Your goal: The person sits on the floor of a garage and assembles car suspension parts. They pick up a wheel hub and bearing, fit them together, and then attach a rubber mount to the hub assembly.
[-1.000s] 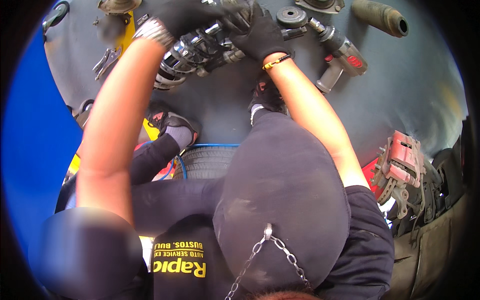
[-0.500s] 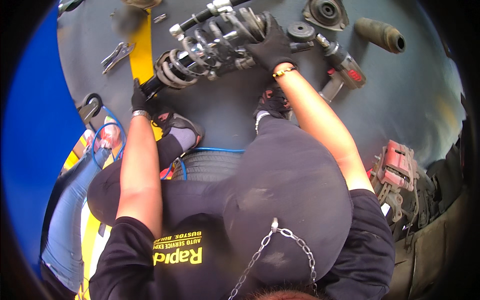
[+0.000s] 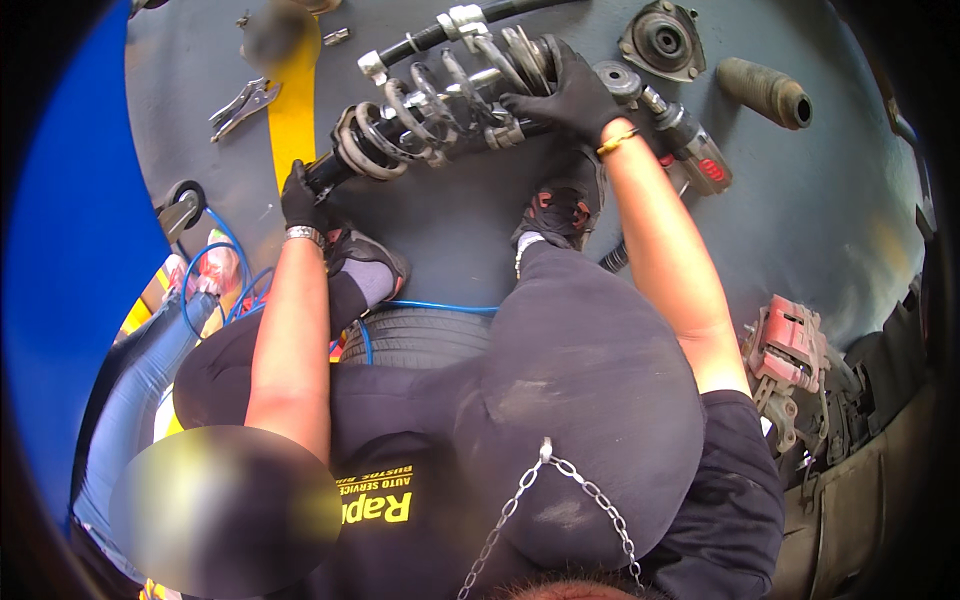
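Observation:
A shock absorber strut with a grey coil spring lies slanted across the floor in front of me, its lower end toward the left. My left hand, in a black glove, is closed round that lower end. At the upper right end, my gloved right hand wraps over the top of the spring, thumb along the near side. A spring compressor with a black rod and silver clamps runs along the far side of the coil. Beside my right hand sits a round rubber-topped disc.
An impact wrench lies right of my right hand, near a strut mount and a dust boot. Locking pliers lie at left. A tyre, blue hose, red brake caliper and another person's jeans leg are close by.
Both hands and the strut have shifted slightly to the right, with both hands keeping hold. The whole view has also moved a little. My right forearm now hides the wrench's handle.

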`<state>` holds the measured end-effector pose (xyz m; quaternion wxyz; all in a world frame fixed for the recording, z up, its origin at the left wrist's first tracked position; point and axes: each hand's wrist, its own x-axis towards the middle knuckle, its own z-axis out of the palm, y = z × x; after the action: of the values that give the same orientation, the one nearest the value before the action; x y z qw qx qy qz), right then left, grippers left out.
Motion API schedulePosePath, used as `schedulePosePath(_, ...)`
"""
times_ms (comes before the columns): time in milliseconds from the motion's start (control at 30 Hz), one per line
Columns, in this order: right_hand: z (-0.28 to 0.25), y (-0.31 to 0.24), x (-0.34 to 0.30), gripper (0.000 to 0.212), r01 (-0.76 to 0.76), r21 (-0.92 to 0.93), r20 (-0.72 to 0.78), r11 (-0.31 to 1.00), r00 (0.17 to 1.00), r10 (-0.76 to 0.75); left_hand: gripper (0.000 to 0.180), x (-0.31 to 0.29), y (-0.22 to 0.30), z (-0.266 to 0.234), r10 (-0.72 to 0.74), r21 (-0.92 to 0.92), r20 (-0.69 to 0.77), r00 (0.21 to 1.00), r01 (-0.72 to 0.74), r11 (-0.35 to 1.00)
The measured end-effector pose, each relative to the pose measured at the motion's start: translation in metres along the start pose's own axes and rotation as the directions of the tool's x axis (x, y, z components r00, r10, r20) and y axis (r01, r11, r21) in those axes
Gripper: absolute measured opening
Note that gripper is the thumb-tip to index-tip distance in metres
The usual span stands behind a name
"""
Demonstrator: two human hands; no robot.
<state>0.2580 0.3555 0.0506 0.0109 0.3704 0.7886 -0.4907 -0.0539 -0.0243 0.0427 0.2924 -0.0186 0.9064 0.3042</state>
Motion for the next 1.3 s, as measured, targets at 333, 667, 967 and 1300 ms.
schedulePosePath(333, -0.06, 0.054, 0.047, 0.049, 0.756, -0.184, 0.383, 0.628, 0.644, -0.662, 0.038, 0.0, 0.038, 0.002, -0.382, -0.196, -0.028, 0.924, 0.369, 0.908)
schedulePosePath(667, -0.07, 0.022, 0.065, 0.023, 0.212, 0.272, 0.568, 0.939, 0.752, -0.334, 0.032, 0.004, 0.012, 0.001, -0.328, -0.539, 0.197, 0.924, 0.382, 0.751)
schedulePosePath(967, -0.081, -0.011, 0.064, 0.026, 0.139, 0.014, 0.692, 0.99, 0.713, -0.11, 0.038, 0.013, -0.006, -0.007, -0.32, -0.465, 0.142, 0.937, 0.348, 0.814)
schedulePosePath(1300, -0.063, -0.008, 0.071, 0.029, 0.252, 0.04, 0.586, 0.967, 0.778, -0.227, 0.035, 0.034, -0.028, -0.018, -0.209, -0.308, 0.098, 0.973, 0.23, 0.923)
